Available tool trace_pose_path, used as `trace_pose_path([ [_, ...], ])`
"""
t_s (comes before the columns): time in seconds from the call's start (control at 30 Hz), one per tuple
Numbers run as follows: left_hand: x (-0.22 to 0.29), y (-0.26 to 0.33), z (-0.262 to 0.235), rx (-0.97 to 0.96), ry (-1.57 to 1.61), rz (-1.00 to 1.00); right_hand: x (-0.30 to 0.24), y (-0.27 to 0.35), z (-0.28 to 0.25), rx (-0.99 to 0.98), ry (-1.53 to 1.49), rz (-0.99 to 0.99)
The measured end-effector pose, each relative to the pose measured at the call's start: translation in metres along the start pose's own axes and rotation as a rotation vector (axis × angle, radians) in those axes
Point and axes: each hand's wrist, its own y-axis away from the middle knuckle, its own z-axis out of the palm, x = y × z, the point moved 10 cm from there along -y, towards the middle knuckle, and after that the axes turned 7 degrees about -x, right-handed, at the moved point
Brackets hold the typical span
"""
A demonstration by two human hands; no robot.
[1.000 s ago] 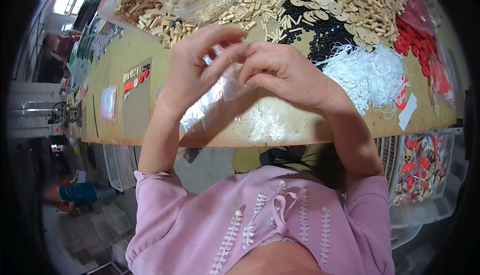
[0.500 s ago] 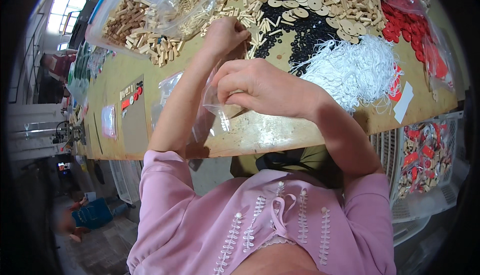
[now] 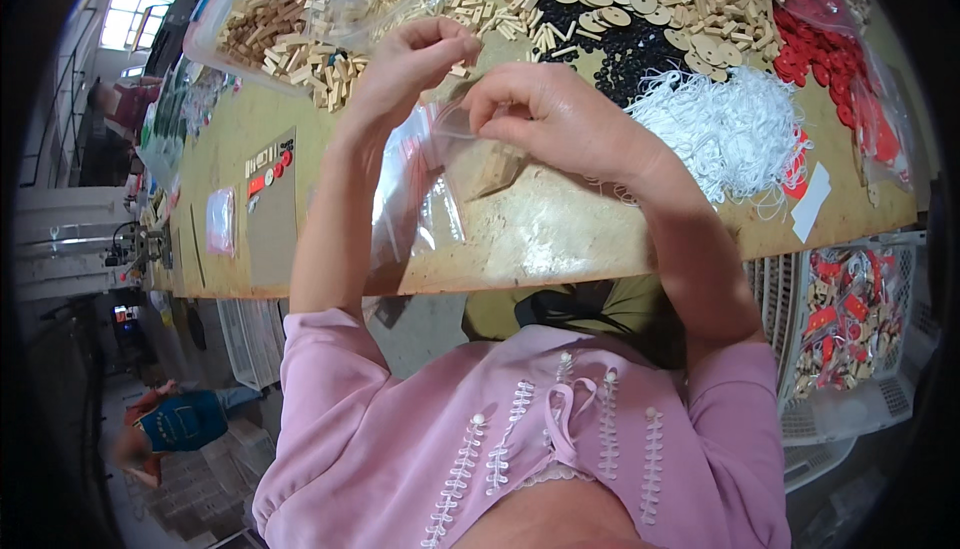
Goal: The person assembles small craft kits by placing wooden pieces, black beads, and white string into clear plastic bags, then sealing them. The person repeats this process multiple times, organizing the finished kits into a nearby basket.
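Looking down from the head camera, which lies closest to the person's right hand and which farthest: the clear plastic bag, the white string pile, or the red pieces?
From the right hand:
1. Clear plastic bag: pinched in its fingers, just to its left.
2. White string pile: on the table to its right, apart from the hand.
3. Red pieces: beyond the strings, far right near the table's edge.

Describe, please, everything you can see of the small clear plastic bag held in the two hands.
The small clear plastic bag is thin, glossy and crinkled, with a faint red strip near its top. It hangs over the edge of the wooden table. The left hand pinches its upper edge, and the right hand grips the mouth beside it. Pale wooden pieces show through the film inside.
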Motion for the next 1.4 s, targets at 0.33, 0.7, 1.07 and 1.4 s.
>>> trace_pose_path([
  [0.33, 0.017, 0.05, -0.015, 0.078, -0.09, 0.134, -0.021, 0.003, 0.026, -0.114, 0.072, -0.123],
  [0.7, -0.036, -0.041, 0.036, -0.055, -0.675, 0.023, -0.022, 0.007, 0.037, -0.237, 0.097, -0.131],
  [1.07, -0.025, -0.027, 0.009, -0.091, 0.078, 0.134, -0.004, 0.003, 0.014, -0.102, 0.016, 0.009],
  [1.4, 0.056, 0.064, 0.021, -0.052, -0.071, 0.36, 0.002, 0.002, -0.004, -0.069, -0.002, 0.05],
])
